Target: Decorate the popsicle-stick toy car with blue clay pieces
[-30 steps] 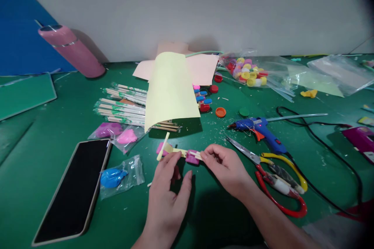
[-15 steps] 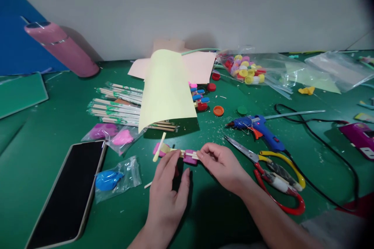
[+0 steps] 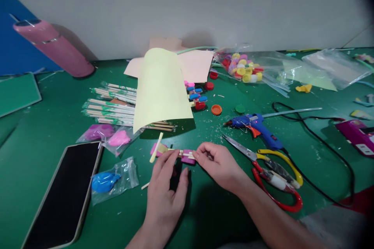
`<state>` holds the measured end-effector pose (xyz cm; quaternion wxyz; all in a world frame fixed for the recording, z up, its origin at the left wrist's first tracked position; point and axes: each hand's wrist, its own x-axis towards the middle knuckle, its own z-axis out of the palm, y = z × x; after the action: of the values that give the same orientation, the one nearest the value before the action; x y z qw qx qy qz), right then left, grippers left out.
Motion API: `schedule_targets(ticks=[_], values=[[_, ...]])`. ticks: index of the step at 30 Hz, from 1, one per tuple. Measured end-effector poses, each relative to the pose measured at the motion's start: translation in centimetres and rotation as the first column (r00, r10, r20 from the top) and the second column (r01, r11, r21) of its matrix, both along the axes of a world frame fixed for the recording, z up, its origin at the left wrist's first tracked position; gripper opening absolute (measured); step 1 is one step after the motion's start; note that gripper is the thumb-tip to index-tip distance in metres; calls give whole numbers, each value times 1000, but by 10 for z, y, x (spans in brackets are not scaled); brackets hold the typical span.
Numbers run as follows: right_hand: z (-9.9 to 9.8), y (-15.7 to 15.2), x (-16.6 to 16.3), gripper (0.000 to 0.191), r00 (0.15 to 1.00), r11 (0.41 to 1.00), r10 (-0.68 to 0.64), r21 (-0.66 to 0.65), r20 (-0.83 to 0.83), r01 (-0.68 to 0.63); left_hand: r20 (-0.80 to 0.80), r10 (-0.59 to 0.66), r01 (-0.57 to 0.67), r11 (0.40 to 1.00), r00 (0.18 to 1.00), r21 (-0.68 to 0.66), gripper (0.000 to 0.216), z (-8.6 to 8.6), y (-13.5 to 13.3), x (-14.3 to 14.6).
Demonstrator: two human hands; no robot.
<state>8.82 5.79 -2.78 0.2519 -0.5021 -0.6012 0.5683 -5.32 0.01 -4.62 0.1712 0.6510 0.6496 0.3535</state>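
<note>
On the green table lies a small craft model [image 3: 187, 156] of pale sticks with purple-pink pieces at both ends. A flat pale stick [image 3: 157, 148] crosses its left end. The fingers of my left hand [image 3: 165, 190] curl over the model's middle and steady it, the thumb standing apart in front. At the right end, my right hand [image 3: 214, 165] pinches a thin pale stick [image 3: 189, 156] that lies along the purple-pink piece. My fingertips hide parts of the model. Another thin stick [image 3: 145, 186] pokes out left of my left hand.
To the right are scissors [image 3: 271, 175] and a blue glue gun [image 3: 257, 126] with its black cord. A phone [image 3: 62, 194] and bagged blue clay [image 3: 105, 181] lie left. Behind, yellow paper [image 3: 163, 89] covers wrapped sticks [image 3: 109, 107]; a pink bottle [image 3: 55, 48] leans by the wall.
The whole view has shifted slightly, so things appear a little further left. Both hands keep nearly the same hold on the model.
</note>
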Motion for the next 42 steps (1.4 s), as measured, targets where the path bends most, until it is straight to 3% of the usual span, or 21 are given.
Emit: schedule_targets(ticks=[13,21,42], values=[[1,2,-1,22,1000,999,23,-44,5,-23,4,-17,17,1000,1000,8,35,-1,-1,1],[2,6,3,25,990,995,103,1,93,-104,-3,-42,42,998,999,40,35,-3,1,0],[1,8,5,25,987,992,128,-12,100,-128,-3,-55,55,997,998,47,35,-4,0,-1]])
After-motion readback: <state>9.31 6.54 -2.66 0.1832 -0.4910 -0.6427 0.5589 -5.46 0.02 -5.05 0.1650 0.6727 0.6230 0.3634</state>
